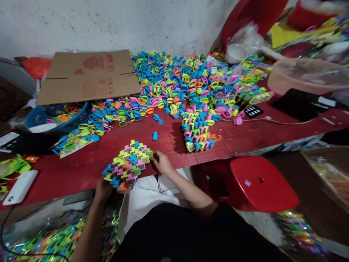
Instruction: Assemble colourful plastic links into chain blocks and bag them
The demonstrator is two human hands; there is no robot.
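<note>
A board of toy watches (128, 163), packed in rows of yellow, blue, pink, green and orange, is held tilted at the front table edge, over my lap. My left hand (103, 187) grips its lower left corner, with the fingers mostly hidden under it. At its upper right edge, my right hand (162, 162) is closed on the side, fingertips partly behind it. A single blue toy watch (155, 135) lies just beyond on the red table (169, 145). To the right stands another filled watch board (196, 134).
Loose toy watches (169, 78) are heaped along the wall. A cardboard sheet (89, 78) covers part of a blue basket (58, 123). A white power bank-like box (20, 187) sits at left, a red stool (263, 185) at right. Bagged watches (54, 233) lie below the table.
</note>
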